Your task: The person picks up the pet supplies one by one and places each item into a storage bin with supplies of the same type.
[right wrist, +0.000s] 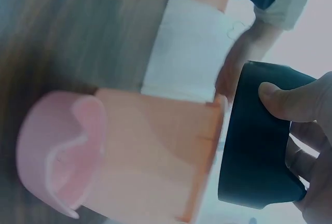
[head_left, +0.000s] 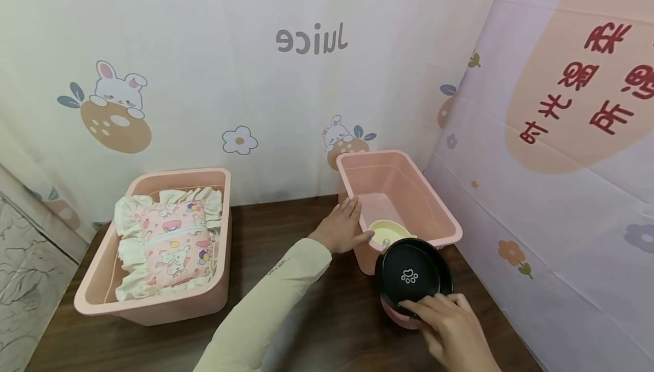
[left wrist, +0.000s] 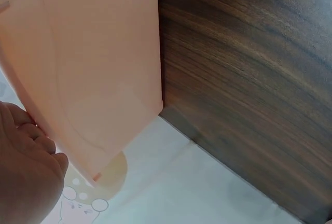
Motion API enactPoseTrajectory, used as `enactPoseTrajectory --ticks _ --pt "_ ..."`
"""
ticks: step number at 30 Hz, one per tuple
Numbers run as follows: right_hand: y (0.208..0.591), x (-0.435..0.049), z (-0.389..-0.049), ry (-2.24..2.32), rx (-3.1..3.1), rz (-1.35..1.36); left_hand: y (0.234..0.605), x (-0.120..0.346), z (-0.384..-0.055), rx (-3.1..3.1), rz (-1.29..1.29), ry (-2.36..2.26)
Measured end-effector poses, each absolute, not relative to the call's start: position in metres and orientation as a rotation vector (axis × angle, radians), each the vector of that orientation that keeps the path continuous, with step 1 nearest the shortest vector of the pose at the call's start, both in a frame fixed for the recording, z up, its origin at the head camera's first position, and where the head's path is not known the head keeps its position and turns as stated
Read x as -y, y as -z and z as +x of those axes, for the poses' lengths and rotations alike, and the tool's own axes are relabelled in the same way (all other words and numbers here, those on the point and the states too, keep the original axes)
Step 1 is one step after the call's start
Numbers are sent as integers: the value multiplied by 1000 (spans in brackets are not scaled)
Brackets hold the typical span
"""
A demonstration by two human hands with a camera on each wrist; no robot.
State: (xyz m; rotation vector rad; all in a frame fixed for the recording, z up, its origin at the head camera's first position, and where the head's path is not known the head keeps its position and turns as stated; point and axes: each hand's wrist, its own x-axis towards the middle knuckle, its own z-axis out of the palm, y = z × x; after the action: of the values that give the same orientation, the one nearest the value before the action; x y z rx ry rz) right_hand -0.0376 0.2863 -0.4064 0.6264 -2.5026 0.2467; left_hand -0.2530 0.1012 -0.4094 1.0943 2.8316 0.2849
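Note:
My right hand (head_left: 449, 326) pinches a black pet bowl (head_left: 409, 278) by its near rim, thumb on one side and fingers on the other. A white paw print marks the bowl's inside. In the head view it overlaps a pink bowl (head_left: 401, 316), whose wavy rim shows in the right wrist view (right wrist: 67, 156). My left hand (head_left: 342, 229) rests on the left rim of a pink tub (head_left: 429, 196), fingers extended and thumb apart. Inside this tub's near end lies a pale yellow bowl (head_left: 386, 230), partly hidden by the black one.
Another pink tub (head_left: 225, 270) stands at the left, holding a frilled cream cloth item (head_left: 130, 247) with a pink printed panel (head_left: 174, 241). Both tubs stand on a dark wooden table (head_left: 276, 247). Printed curtains (head_left: 286, 93) hang behind and at the right.

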Motion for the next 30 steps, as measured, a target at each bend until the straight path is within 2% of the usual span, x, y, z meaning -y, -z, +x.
enactPoseTrajectory --ticks 12,30 --pt "374 -306 -80 -223 2412 686 414 -102 -257 -2802 1043 -323" --pt "341 -314 -162 -147 2465 704 419 -105 -260 -2801 1019 -299"
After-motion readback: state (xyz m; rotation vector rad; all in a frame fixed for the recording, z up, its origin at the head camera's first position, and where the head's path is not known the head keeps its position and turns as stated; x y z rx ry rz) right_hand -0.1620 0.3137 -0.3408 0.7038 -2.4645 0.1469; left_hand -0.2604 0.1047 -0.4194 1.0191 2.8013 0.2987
